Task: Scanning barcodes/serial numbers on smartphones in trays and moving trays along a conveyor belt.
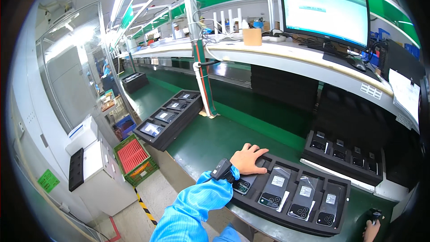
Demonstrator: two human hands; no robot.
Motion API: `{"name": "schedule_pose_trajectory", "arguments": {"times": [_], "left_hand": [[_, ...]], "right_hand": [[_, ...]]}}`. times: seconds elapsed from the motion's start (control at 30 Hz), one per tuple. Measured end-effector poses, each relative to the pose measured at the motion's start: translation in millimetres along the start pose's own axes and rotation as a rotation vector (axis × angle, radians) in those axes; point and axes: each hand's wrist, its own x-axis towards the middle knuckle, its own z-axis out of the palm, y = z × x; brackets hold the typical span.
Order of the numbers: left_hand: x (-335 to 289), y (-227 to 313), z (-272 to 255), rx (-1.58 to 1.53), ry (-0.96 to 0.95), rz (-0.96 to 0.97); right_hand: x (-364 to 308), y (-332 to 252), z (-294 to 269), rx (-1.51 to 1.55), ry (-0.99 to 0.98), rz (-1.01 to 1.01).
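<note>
My left hand lies at the left end of a black foam tray, fingers spread, thumb reaching over the tray's edge. Below it, partly covered by the hand and sleeve, is a dark smartphone. Three more smartphones lie back up in the tray's slots, with white labels on them; one is a phone next to the covered one. A black box-shaped device is strapped on my left wrist. At the lower right edge, my right hand is closed on a small black device, its kind unclear.
Another foam tray of phones stands at the right, below a shelf with a monitor and mouse. Stacked phone trays sit left of a post. A green crate with red pieces stands on the floor.
</note>
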Motion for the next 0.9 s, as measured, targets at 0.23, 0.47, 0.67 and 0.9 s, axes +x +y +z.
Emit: {"name": "schedule_pose_trajectory", "arguments": {"times": [0.23,0.47,0.67,0.9], "left_hand": [[4.0,3.6,1.6,0.002,0.010,-0.051],[5.9,39.3,9.6,0.064,0.008,-0.145],[12.6,72.7,21.2,-0.002,0.065,-0.100],[13.7,75.0,26.3,0.002,0.096,-0.093]], "right_hand": [[25.0,31.8,8.2,0.143,-0.033,0.087],[1.2,-5.0,18.0,0.211,-0.033,0.080],[-16.9,-30.7,15.8,-0.074,0.119,0.017],[-24.5,-48.0,13.6,-0.132,0.103,0.050]]}}
